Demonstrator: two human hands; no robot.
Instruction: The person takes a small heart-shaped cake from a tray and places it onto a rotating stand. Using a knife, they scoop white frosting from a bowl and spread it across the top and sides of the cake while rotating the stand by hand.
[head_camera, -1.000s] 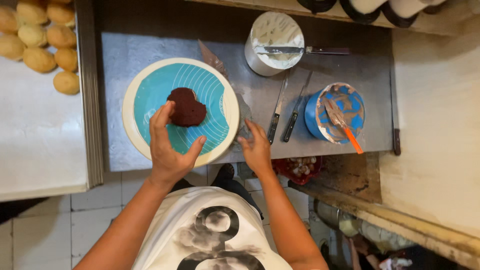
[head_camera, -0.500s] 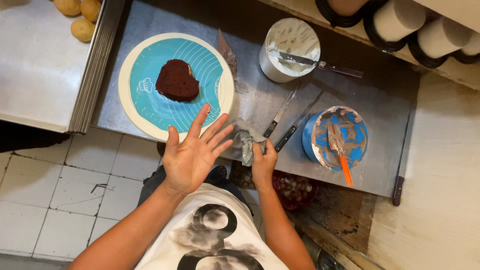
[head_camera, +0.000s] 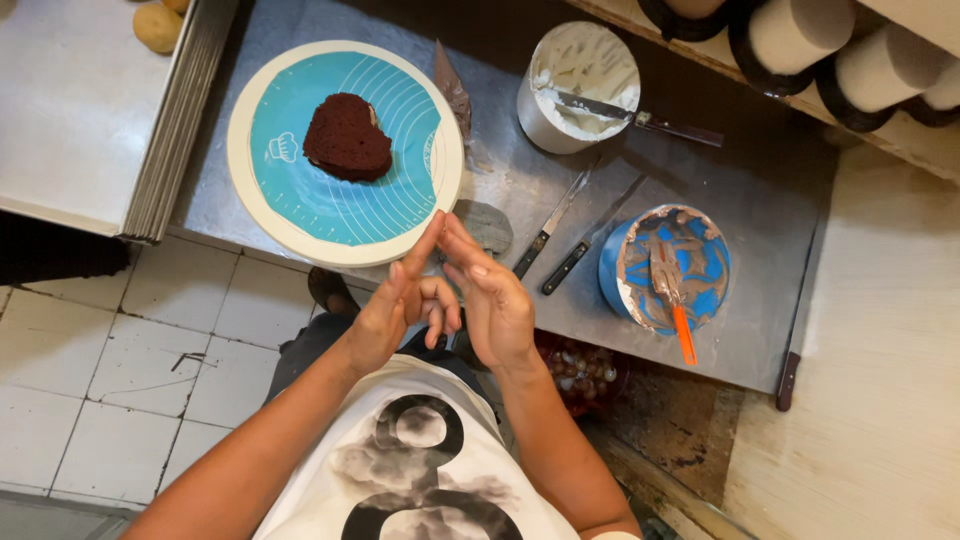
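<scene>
The left hand (head_camera: 395, 310) and the right hand (head_camera: 490, 300) are pressed together, fingers open, holding nothing, just below the edge of the turntable (head_camera: 250, 190). The cake (head_camera: 347, 137), dark and heart-shaped, lies on the turntable above the hands. A grey cloth (head_camera: 487, 224) lies beside the right fingertips.

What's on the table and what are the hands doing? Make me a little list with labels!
Cake: dark brown heart-shaped cake on the round turntable with a teal mat
Left hand: empty, fingers touching the right hand
Right hand: empty, held before the table edge
Grey cloth: lying by the fingertips
White tub: white cream, a knife across it
Blue bowl: smeared, orange-handled spatula inside
Table: grey metal
</scene>
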